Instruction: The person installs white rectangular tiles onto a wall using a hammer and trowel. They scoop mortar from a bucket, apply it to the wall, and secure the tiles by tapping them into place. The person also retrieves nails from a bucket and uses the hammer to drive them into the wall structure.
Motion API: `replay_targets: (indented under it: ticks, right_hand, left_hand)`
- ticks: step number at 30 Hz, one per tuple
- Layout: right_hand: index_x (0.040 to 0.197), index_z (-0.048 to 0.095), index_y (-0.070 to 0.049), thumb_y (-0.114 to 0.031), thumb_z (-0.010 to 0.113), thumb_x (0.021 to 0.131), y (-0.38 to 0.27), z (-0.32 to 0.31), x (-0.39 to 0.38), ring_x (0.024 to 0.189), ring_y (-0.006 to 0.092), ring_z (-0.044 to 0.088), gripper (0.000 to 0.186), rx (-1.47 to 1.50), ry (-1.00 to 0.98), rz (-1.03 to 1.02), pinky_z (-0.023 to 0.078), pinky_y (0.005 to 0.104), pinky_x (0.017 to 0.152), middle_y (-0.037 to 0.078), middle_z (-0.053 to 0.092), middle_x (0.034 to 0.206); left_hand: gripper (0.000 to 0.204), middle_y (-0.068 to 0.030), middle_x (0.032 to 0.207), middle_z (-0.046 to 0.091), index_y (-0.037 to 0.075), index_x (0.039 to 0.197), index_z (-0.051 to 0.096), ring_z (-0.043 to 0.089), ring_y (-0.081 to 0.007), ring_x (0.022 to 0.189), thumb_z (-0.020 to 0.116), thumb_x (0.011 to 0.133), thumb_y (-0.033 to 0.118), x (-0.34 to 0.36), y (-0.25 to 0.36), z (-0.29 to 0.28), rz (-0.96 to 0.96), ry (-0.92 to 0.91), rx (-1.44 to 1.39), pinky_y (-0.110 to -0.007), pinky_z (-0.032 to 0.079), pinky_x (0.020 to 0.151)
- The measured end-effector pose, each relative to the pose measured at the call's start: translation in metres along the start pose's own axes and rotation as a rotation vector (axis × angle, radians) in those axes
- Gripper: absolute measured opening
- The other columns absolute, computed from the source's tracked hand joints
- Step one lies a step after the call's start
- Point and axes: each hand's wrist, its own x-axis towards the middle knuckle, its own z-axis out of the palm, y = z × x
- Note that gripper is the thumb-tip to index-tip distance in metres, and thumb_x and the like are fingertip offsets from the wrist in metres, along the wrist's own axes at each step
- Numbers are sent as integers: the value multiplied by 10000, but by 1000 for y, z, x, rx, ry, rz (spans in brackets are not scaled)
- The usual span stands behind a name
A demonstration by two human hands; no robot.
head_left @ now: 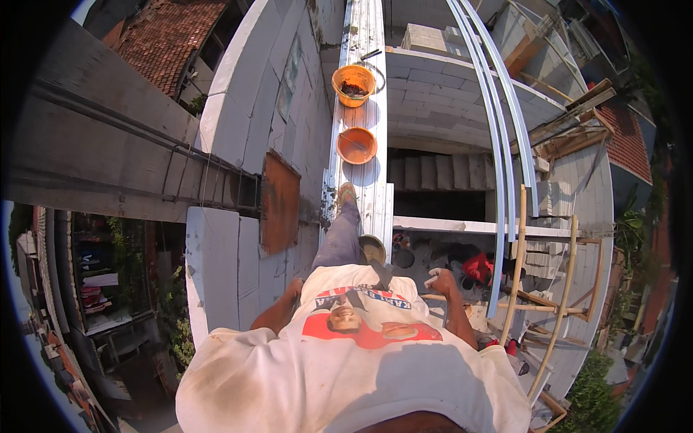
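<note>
My right hand [439,280] hangs beside my hip, its pale, dusty fingers curled in; whatever they may hold is too small to make out. On the other side, my left hand [294,288] is low beside the shirt, near the block wall [245,252], its fingers hidden. Ahead of my forward foot [346,193], an orange basin [356,146] rests on the ribbed metal decking [364,119]. Beyond it stands a yellow-orange bucket [353,96] with dark material and a cable in it. A dull olive round container [372,249] is partly covered by my body.
The narrow decking runs forward along the left block wall. To its right, a drop opens onto concrete stairs [440,172]. Long metal channels [498,144] and bamboo poles [514,267] cross the right side. A rusty panel [280,202] leans at the wall on the left.
</note>
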Motion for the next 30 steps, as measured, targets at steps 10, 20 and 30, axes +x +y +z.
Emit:
replay_targets:
  ticks: [10,20,30]
  right_hand:
    - [1268,671,50,-39,807,759,-195,-91,155,833,185,754,534,-87,-43,-150,565,323,805,175,785,877]
    - [1034,704,10,-72,860,778,-266,-147,202,663,140,660,311,-54,186,-70,525,291,646,96,719,760]
    - [834,771,19,-253,836,835,-164,-91,236,626,202,669,279,-366,-18,99,507,358,567,61,732,704]
  left_hand:
    - [324,-230,806,676,-16,851,725,685,-274,777,729,796,303,84,147,-89,-103,-81,-26,-465,501,713]
    - [618,-255,1347,658,-82,1369,593,644,-324,1245,694,890,296,171,336,-229,-82,24,-155,-385,488,1056]
    - [612,-261,1397,622,-78,1366,603,599,-345,1310,711,894,295,231,373,-273,-93,-28,-29,-394,452,1106]
